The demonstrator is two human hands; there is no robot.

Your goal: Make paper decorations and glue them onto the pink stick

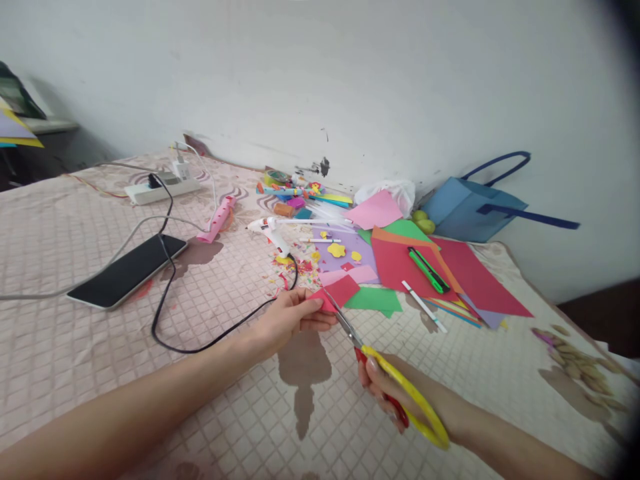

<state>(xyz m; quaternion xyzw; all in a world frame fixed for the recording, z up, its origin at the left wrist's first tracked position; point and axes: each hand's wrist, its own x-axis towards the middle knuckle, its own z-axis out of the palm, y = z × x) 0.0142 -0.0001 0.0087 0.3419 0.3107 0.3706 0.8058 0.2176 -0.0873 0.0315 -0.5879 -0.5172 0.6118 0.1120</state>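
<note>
My left hand point(295, 317) pinches a small red paper piece point(342, 291) between thumb and fingers, near the middle of the view. In my right hand point(385, 387) are scissors point(407, 390) with yellow and red handles. Their metal blades point up and left and meet the lower edge of the red paper; how far apart the blades are is hard to tell. Just behind the paper lie a green paper piece point(375, 299) and a pink strip point(364, 273). Both hands are above the checked tablecloth.
A white glue gun point(273, 235) with a black cable stands among paper scraps. Coloured sheets point(480, 277) with a green cutter point(429, 270) lie right. A tablet point(127, 270) and a power strip point(163, 191) are left. A blue bag point(470, 207) rests against the wall.
</note>
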